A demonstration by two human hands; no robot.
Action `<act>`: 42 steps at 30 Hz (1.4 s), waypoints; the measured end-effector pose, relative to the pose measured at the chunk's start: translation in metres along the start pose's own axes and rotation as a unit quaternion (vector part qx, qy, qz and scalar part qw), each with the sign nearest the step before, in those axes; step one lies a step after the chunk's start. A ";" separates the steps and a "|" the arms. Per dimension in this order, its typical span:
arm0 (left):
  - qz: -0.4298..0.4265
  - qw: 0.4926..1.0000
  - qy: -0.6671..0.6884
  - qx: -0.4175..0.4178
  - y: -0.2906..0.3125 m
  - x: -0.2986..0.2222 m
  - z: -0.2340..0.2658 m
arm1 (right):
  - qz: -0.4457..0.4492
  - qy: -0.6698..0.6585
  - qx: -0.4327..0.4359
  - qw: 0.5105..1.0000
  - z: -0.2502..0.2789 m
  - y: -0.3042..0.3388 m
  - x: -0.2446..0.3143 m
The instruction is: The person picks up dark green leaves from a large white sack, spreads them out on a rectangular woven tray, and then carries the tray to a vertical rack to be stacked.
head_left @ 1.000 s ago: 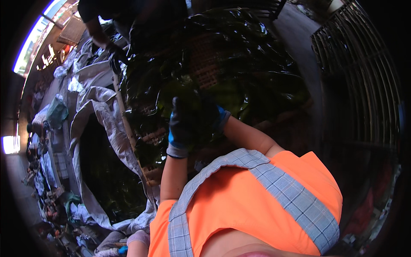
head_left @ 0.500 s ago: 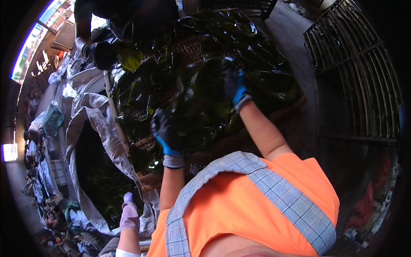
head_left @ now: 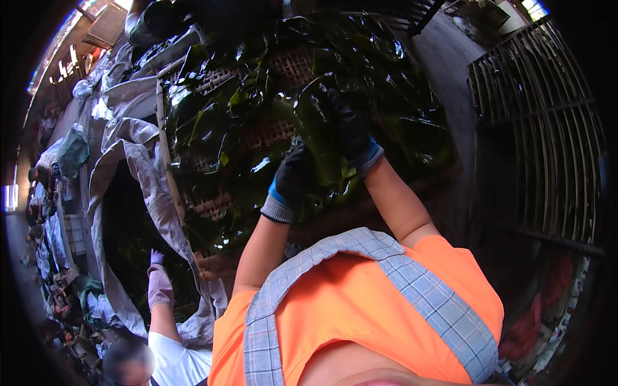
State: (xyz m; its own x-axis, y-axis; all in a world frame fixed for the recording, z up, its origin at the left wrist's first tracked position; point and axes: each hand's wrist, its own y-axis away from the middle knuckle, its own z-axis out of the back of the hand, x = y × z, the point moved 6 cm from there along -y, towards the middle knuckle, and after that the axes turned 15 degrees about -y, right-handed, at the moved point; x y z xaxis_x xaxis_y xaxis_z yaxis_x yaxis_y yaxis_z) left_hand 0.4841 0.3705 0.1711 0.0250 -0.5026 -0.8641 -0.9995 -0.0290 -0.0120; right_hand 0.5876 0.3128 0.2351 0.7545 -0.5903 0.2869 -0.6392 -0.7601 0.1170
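Note:
Wet, glossy dark green leaves (head_left: 212, 132) lie spread over a woven bamboo tray (head_left: 270, 132). My left hand (head_left: 293, 170), in a black and blue glove with a grey cuff, closes at the left edge of a broad green leaf (head_left: 320, 138). My right hand (head_left: 354, 132), gloved alike, grips the same leaf from its right side. The leaf hangs between both hands, just above the tray. Dark gloves against dark leaves hide much of the fingers.
A pale plastic-lined bin (head_left: 138, 161) with dark greens inside stands at the left. A co-worker's pink-gloved hand (head_left: 159, 286) reaches into it. Another person's dark glove (head_left: 151, 24) is at the far left. A slatted rack (head_left: 534, 122) stands at the right.
My hands have come closer together, the left moving right and up, and a leaf now shows between them. The far person's hand has drawn back. The pink-gloved hand has moved left over the bin.

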 end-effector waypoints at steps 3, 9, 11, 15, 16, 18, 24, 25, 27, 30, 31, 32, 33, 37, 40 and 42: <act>-0.059 0.994 -0.054 -0.080 -0.024 -0.004 0.062 | 0.077 0.230 -0.031 0.970 0.015 -0.036 0.027; 0.171 0.905 -0.167 -0.351 -0.049 -0.003 0.169 | 0.016 0.523 -0.196 0.829 0.151 -0.126 0.040; 0.217 0.877 -0.179 -0.389 -0.046 -0.005 0.157 | -0.002 0.633 -0.153 0.759 0.161 -0.137 0.046; 0.177 0.882 -0.235 -0.368 -0.042 0.021 0.188 | 0.028 0.838 -0.178 0.515 0.073 -0.116 0.048; 0.186 0.870 -0.256 -0.379 -0.040 0.020 0.190 | 0.054 0.810 -0.173 0.558 0.054 -0.119 0.040; 0.125 0.837 -0.323 -0.423 -0.029 0.024 0.191 | 0.132 0.789 -0.033 0.600 0.017 -0.124 0.000; -0.127 0.793 -0.182 -0.567 0.094 -0.027 0.130 | 0.067 0.725 0.341 0.595 -0.012 -0.114 -0.164; -0.118 0.768 -0.176 -0.604 0.117 -0.023 0.136 | 0.054 0.797 0.360 0.483 -0.003 -0.111 -0.195; -0.106 0.758 -0.146 -0.627 0.149 -0.022 0.141 | 0.019 0.878 0.352 0.323 0.033 -0.114 -0.230; -0.106 0.772 -0.109 -0.617 0.183 -0.032 0.150 | -0.052 0.815 0.220 0.533 0.019 -0.144 -0.229; -0.109 0.784 -0.101 -0.602 0.188 -0.035 0.152 | 0.039 0.671 0.203 0.712 0.008 -0.149 -0.219; -0.111 0.798 -0.094 -0.585 0.192 -0.038 0.155 | -0.129 0.585 0.103 0.794 0.025 -0.164 -0.216; -0.104 0.807 -0.083 -0.576 0.196 -0.042 0.156 | -0.146 0.474 0.112 0.861 0.010 -0.161 -0.216; -0.170 0.752 -0.457 -0.444 0.197 -0.090 0.150 | -0.285 0.242 0.162 0.913 -0.076 -0.105 -0.199; -0.189 0.933 0.158 -0.262 0.175 -0.091 0.143 | -0.294 0.270 0.159 0.903 -0.073 -0.089 -0.202; -0.295 0.926 0.217 -0.094 0.177 -0.108 0.127 | -0.251 0.409 0.114 0.870 -0.059 -0.084 -0.208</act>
State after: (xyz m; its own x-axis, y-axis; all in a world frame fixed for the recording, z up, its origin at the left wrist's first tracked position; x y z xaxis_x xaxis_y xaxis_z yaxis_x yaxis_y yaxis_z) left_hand 0.3020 0.5294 0.1985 0.6112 -0.6504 -0.4511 -0.7898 -0.5378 -0.2949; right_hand 0.4753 0.5151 0.2218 0.5123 0.1510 0.8454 -0.1433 -0.9556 0.2575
